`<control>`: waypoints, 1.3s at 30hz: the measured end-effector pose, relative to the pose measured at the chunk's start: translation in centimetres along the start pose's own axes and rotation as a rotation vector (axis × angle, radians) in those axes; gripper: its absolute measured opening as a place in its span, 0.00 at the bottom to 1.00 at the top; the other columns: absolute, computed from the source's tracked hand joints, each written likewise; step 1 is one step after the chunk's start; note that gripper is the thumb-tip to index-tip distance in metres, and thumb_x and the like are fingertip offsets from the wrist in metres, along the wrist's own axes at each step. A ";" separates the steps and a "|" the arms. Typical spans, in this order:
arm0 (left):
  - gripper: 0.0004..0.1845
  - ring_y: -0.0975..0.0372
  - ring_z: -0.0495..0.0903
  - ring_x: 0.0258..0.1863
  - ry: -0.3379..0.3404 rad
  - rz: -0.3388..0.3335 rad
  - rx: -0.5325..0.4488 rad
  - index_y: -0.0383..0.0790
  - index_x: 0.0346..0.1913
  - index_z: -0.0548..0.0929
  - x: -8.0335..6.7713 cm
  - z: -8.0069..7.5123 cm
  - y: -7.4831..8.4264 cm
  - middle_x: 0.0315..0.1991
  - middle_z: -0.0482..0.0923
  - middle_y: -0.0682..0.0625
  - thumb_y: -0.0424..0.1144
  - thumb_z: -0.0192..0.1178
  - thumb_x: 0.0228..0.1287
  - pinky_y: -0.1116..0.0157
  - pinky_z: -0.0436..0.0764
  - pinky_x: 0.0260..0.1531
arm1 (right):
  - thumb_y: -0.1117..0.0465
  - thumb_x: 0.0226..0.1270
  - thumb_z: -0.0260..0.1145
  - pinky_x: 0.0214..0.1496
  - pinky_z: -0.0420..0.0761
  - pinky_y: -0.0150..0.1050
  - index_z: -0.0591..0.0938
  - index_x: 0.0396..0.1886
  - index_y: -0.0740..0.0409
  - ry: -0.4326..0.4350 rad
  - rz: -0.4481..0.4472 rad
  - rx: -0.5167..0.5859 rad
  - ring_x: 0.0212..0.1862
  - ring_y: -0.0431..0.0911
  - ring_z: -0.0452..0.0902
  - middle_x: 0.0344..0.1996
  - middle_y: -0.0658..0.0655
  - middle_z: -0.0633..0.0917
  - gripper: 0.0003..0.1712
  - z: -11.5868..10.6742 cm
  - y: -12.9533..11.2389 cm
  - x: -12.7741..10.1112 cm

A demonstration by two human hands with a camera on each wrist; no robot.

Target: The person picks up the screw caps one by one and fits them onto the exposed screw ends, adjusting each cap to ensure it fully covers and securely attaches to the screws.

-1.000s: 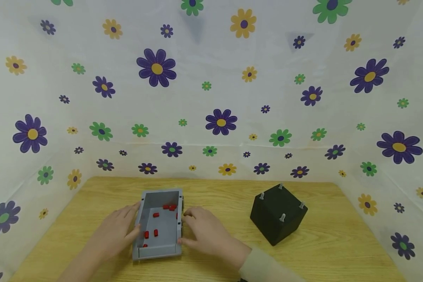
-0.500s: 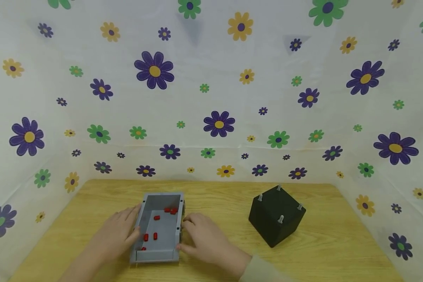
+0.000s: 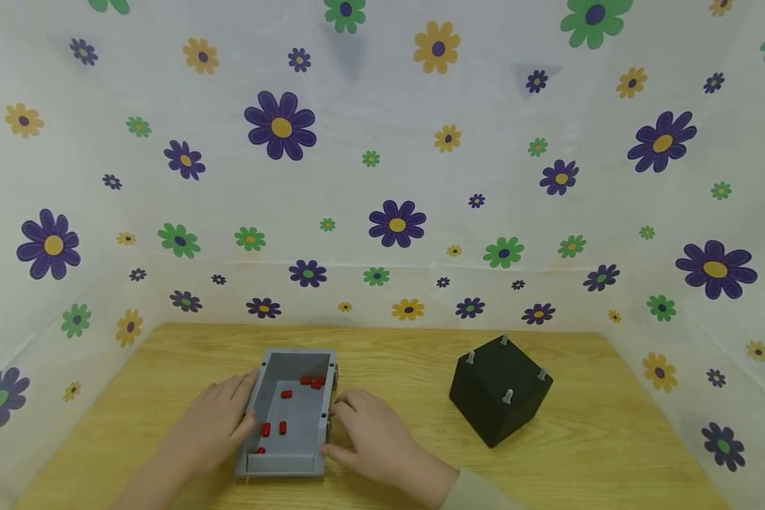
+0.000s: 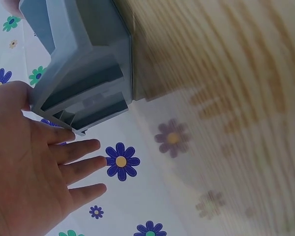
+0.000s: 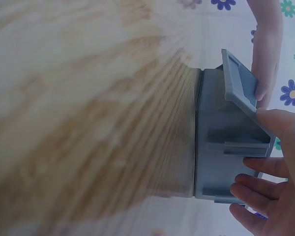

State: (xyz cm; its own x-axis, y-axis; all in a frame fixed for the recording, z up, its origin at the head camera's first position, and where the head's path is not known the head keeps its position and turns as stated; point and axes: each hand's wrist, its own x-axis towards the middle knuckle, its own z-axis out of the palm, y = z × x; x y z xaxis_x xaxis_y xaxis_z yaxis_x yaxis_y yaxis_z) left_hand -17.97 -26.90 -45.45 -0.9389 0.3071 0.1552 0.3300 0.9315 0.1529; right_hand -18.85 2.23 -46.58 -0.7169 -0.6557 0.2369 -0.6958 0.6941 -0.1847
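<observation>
A grey open-topped storage bin [image 3: 280, 465] stands on the table, its low lip towards me. Several small red cylindrical pieces [image 3: 283, 428] lie scattered on its floor. Along the bin's left side lies my left hand [image 3: 212, 425], thumb at the rim. The left wrist view has that thumb against the bin [image 4: 91, 56] and the fingers stretched out beside it. My right hand [image 3: 377, 439] is at the opposite side, its thumb at the front corner. In the right wrist view its fingers, loosely bent, lie by the ribbed side of the bin [image 5: 219, 118].
To the right on the wood-grain table [image 3: 408, 368] sits a black cube-shaped block [image 3: 501, 400] with short translucent pegs [image 3: 508, 397] at its top corners. A white flower-patterned sheet [image 3: 331, 191] encloses the table at the back and sides.
Between my hands the bin has turned slightly, its far end shifting to the right. Both hands have stayed beside it. The head view has shifted a little.
</observation>
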 end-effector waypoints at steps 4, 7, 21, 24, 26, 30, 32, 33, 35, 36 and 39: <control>0.33 0.38 0.75 0.70 0.005 0.004 0.010 0.27 0.77 0.67 0.0 0.0 0.1 0.71 0.75 0.32 0.44 0.55 0.78 0.35 0.72 0.71 | 0.37 0.73 0.69 0.64 0.83 0.35 0.84 0.60 0.54 -0.005 0.009 0.011 0.58 0.41 0.80 0.57 0.49 0.84 0.30 0.0 0.0 -0.1; 0.33 0.38 0.75 0.70 0.007 0.006 0.016 0.27 0.77 0.67 -0.1 0.0 0.1 0.70 0.75 0.32 0.44 0.55 0.78 0.35 0.72 0.71 | 0.37 0.73 0.69 0.62 0.84 0.34 0.84 0.60 0.54 0.000 0.005 0.013 0.57 0.41 0.80 0.56 0.49 0.85 0.30 0.0 0.0 -0.1; 0.33 0.38 0.75 0.71 -0.015 0.000 0.024 0.28 0.78 0.67 -0.5 -0.3 0.7 0.71 0.75 0.33 0.46 0.55 0.79 0.34 0.71 0.72 | 0.36 0.73 0.69 0.64 0.83 0.34 0.84 0.60 0.53 -0.021 0.013 0.017 0.58 0.40 0.80 0.56 0.49 0.84 0.30 -0.2 -0.1 -0.4; 0.33 0.39 0.75 0.71 -0.012 0.002 0.026 0.28 0.78 0.67 -0.6 -0.3 0.8 0.71 0.76 0.33 0.46 0.55 0.79 0.35 0.71 0.72 | 0.36 0.73 0.69 0.64 0.83 0.34 0.84 0.60 0.54 -0.023 0.012 0.023 0.58 0.41 0.80 0.57 0.49 0.84 0.30 -0.3 -0.1 -0.6; 0.33 0.39 0.76 0.70 -0.004 0.012 0.031 0.28 0.77 0.68 -0.7 -0.2 0.9 0.70 0.76 0.33 0.46 0.56 0.79 0.35 0.72 0.71 | 0.36 0.73 0.68 0.64 0.83 0.35 0.83 0.61 0.54 -0.026 0.013 0.025 0.58 0.41 0.80 0.57 0.49 0.84 0.31 -0.4 0.0 -0.8; 0.33 0.39 0.76 0.70 0.004 0.022 0.037 0.28 0.77 0.68 -0.8 -0.2 1.1 0.71 0.76 0.33 0.45 0.56 0.79 0.35 0.72 0.71 | 0.36 0.74 0.68 0.64 0.83 0.34 0.83 0.61 0.54 -0.032 0.017 0.031 0.58 0.41 0.80 0.57 0.49 0.84 0.31 -0.5 0.1 -1.1; 0.33 0.39 0.75 0.70 -0.004 0.023 0.037 0.28 0.77 0.68 -0.8 -0.3 1.2 0.71 0.76 0.33 0.46 0.56 0.79 0.35 0.72 0.72 | 0.36 0.74 0.68 0.64 0.83 0.35 0.83 0.61 0.54 -0.039 0.022 0.035 0.59 0.41 0.80 0.57 0.49 0.84 0.31 -0.5 0.1 -1.2; 0.33 0.38 0.75 0.71 -0.011 0.021 0.035 0.28 0.77 0.68 -0.8 -0.3 1.3 0.72 0.75 0.33 0.46 0.56 0.79 0.35 0.72 0.72 | 0.36 0.74 0.68 0.65 0.83 0.35 0.83 0.61 0.54 -0.041 0.024 0.037 0.59 0.41 0.80 0.57 0.49 0.84 0.31 -0.5 0.2 -1.3; 0.33 0.38 0.75 0.71 -0.026 0.017 0.029 0.28 0.77 0.68 -0.8 -0.3 1.4 0.72 0.75 0.32 0.46 0.56 0.79 0.34 0.71 0.72 | 0.36 0.74 0.68 0.66 0.83 0.36 0.83 0.62 0.54 -0.045 0.026 0.041 0.60 0.42 0.80 0.58 0.50 0.84 0.31 -0.5 0.2 -1.4; 0.33 0.38 0.74 0.71 -0.034 0.014 0.026 0.28 0.77 0.68 -0.8 -0.3 1.5 0.72 0.75 0.32 0.46 0.56 0.79 0.34 0.71 0.72 | 0.36 0.74 0.68 0.66 0.83 0.36 0.83 0.62 0.54 -0.047 0.027 0.041 0.60 0.42 0.80 0.58 0.50 0.84 0.31 -0.6 0.2 -1.5; 0.33 0.37 0.74 0.72 -0.049 0.006 0.019 0.28 0.77 0.67 -0.8 -0.3 1.7 0.72 0.74 0.32 0.47 0.56 0.80 0.34 0.70 0.73 | 0.36 0.74 0.68 0.66 0.83 0.36 0.83 0.62 0.54 -0.052 0.029 0.043 0.60 0.42 0.80 0.58 0.50 0.84 0.32 -0.8 0.2 -1.7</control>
State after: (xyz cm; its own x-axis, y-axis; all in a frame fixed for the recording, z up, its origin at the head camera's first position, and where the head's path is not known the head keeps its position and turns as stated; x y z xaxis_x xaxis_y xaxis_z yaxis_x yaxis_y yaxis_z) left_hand -16.63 -25.60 -44.99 -0.9408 0.3214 0.1081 0.3341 0.9330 0.1335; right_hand -17.74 3.67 -46.29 -0.7374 -0.6507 0.1813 -0.6750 0.7004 -0.2320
